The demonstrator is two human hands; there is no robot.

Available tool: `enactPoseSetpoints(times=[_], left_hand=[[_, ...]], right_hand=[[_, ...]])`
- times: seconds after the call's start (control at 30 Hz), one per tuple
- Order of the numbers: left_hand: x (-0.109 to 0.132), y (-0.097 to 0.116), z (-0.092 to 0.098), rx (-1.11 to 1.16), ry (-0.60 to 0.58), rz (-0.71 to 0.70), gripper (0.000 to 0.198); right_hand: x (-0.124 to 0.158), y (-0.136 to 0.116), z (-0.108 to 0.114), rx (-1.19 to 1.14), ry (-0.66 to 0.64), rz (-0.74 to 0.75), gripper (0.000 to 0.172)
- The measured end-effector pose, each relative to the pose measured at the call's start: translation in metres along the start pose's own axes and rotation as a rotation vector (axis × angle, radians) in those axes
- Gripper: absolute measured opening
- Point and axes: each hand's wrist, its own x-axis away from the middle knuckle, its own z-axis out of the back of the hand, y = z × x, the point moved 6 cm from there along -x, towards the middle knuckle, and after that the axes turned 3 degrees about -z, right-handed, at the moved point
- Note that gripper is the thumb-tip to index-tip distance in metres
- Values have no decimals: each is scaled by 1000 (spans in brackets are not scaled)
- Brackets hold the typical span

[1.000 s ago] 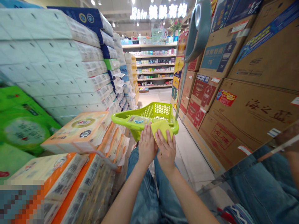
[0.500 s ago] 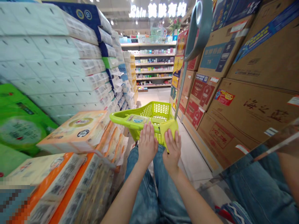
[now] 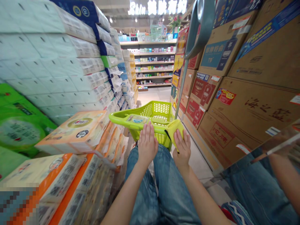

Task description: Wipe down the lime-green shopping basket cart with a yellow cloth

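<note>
A lime-green shopping basket (image 3: 161, 106) with a perforated wall stands in front of my knees, a grey pole handle rising from its right side. My left hand (image 3: 147, 142) lies with fingers stretched against the near rim, just below a clear label panel (image 3: 138, 120) on it. At the near right corner my right hand (image 3: 182, 148) presses a folded yellow cloth (image 3: 175, 127) with dark edging against the basket. Its fingers lie over the cloth; the thumb is mostly hidden.
Stacked tissue packs (image 3: 70, 131) line the left side close to my arm. Cardboard cartons (image 3: 253, 106) rise along the right. A reflective panel (image 3: 262, 175) stands near my right leg. Shelves of small goods (image 3: 153, 59) cross the aisle's far end.
My right hand and the yellow cloth have slid to the right along the basket's corner, and the cloth has tilted. My left hand stays on the near rim.
</note>
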Motion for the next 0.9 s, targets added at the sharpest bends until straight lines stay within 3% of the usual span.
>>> enactPoseSetpoints(times=[0.17,0.37,0.47,0.6,0.73,0.83,0.9], left_hand=[[0,1,0,-20,-3,0,81],[2,-3,-1,-7,-20,1,73],[3,-3,-1,0,-32,-11,74],[2,-2,0,8,-14,-5,78],[0,0,-1,4,-9,-1,80],[0,0,-1,4,-2,6,80],[1,0,-1,17,-4,12,77]], right_hand=[[6,-15,-18,-82,30,-257,71],[2,-59,-43,29,-14,-58,71],[4,-53,-40,72,-55,3,70],[9,-26,-20,100,-47,65,73],[11,-2,-7,63,-9,-71,78],[12,-8,-12,35,10,-202,79],[10,-26,-22,37,-1,-175,77]])
